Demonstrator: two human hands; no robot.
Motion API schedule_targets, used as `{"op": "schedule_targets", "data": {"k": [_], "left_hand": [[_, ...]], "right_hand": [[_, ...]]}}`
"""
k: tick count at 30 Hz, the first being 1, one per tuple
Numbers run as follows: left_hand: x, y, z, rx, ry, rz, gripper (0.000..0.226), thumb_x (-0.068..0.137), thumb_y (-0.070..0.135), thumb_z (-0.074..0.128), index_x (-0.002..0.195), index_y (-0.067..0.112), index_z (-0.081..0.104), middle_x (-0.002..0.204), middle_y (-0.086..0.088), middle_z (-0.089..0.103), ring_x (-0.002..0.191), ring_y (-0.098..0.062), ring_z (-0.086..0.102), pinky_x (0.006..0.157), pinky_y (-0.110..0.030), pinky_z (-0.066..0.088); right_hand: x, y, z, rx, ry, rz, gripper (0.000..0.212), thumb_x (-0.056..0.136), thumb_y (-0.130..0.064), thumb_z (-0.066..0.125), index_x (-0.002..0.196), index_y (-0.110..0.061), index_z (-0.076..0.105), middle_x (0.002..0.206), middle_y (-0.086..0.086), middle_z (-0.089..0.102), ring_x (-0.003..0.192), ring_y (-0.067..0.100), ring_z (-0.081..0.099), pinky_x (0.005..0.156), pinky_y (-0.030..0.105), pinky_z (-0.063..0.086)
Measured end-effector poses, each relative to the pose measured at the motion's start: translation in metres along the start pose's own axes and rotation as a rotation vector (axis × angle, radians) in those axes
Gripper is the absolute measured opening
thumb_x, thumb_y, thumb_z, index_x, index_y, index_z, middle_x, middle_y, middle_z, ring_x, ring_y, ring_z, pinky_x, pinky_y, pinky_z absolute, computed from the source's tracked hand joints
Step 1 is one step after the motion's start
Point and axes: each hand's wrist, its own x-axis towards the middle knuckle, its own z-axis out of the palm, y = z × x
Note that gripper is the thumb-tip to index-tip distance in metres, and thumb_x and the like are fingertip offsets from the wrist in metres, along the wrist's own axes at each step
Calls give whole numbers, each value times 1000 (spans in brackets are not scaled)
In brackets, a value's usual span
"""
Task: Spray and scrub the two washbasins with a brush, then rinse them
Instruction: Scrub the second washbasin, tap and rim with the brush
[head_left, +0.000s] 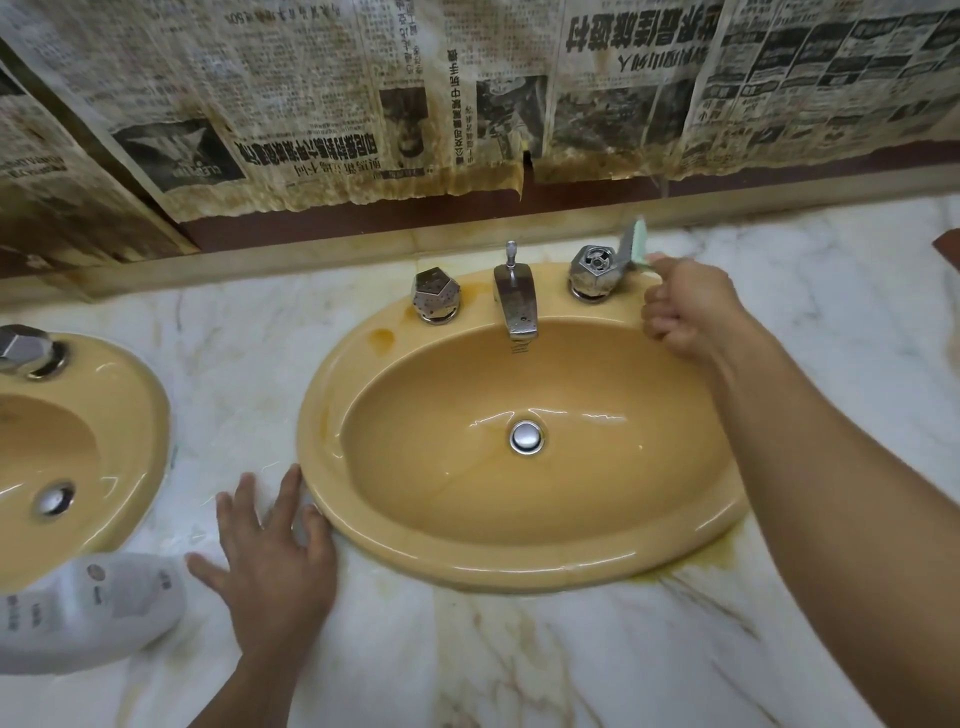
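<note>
R hand (691, 306) fisted on green brush (635, 244), bristles at R tap knob (592, 270), basin (519, 564) 1 o'clock. L hand (270, 561) flat, fingers wide, on marble counter (519, 649) at 8 o'clock. White spray bottle (88, 608) beside it; label unreadable.

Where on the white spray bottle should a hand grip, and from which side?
Probably around the bottle's broad body, from above: it lies on its side on the marble counter, beside the flat left hand. Its nozzle end runs out of frame.

Glossy ochre ceramic washbasin (519, 561), tarnished chrome spout (515, 301), veined polished marble counter (519, 665), stained yellowed newspaper (322, 104).
</note>
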Motion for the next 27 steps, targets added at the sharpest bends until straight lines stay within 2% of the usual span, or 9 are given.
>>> {"op": "schedule_targets", "data": {"k": [3, 10, 12, 14, 16, 18, 20, 24, 27], "left_hand": [[-1, 1, 0, 4, 5, 6, 61, 97, 53, 25, 151, 37, 48, 165, -2, 24, 157, -20, 7, 118, -68, 0], [-2, 3, -2, -17, 3, 1, 61, 98, 53, 24, 151, 37, 47, 165, -2, 23, 157, -20, 6, 118, -69, -1], [-2, 2, -2, -22, 2, -1, 61, 98, 54, 24, 152, 37, 47, 166, -2, 23, 157, -20, 7, 118, -69, -1], [-2, 3, -2, -24, -2, -10, 62, 97, 54, 24, 152, 37, 47, 166, -2, 23, 157, -20, 6, 119, -68, -2], [-2, 4, -3, -26, -1, -11, 62, 97, 54, 24, 152, 37, 47, 166, -2, 23, 157, -19, 6, 119, -67, -2], [-3, 5, -4, -34, -2, -9, 61, 97, 54, 24, 151, 38, 47, 166, -1, 22, 157, -19, 5, 119, -66, -3], [-2, 3, -4, -40, -4, -3, 59, 98, 54, 25, 151, 39, 48, 166, -1, 22, 157, -18, 5, 120, -66, -4], [-2, 1, -4, -46, -8, -4, 54, 100, 52, 29, 150, 41, 48, 166, 0, 22, 157, -17, 5, 120, -66, -4], [-1, 0, -3, -39, -14, -8, 48, 104, 47, 34, 150, 39, 48, 165, 0, 22, 157, -18, 5, 120, -66, -3]], "right_hand": [[3, -1, -16, -105, -63, 30, 36, 104, -18, 47, 138, -13, 53, 60, -4, 26, 37, 4, 17, 35, 14, 10], [-3, 24, -17, -98, -63, 4, 30, 105, -18, 45, 131, -20, 59, 61, -3, 24, 37, 5, 18, 35, 13, 12], [3, 9, -14, -197, -19, -44, 31, 103, -17, 47, 130, -15, 62, 57, -3, 28, 37, 7, 20, 37, 13, 13], [0, -7, -11, -346, 48, -173, 26, 97, -18, 53, 115, -17, 72, 50, -3, 38, 40, 13, 27, 39, 15, 20], [-12, -16, -5, -558, 108, -374, 25, 92, -24, 56, 105, -27, 76, 66, -1, 60, 50, 19, 44, 44, 23, 36], [-30, -10, 9, -766, 51, -561, 34, 94, -25, 55, 123, -30, 72, 95, 2, 69, 68, 21, 59, 61, 30, 47], [-42, 7, 26, -996, -106, -655, 39, 98, -21, 53, 135, -24, 65, 107, 9, 67, 82, 26, 61, 69, 30, 47], [-31, 37, 31, -1274, -167, -635, 44, 101, -16, 47, 144, -18, 50, 120, 22, 59, 98, 32, 51, 81, 34, 45], [-35, 47, 5, -1339, -129, -567, 43, 104, -22, 46, 148, -21, 47, 115, 23, 61, 106, 37, 54, 79, 38, 46]]}}
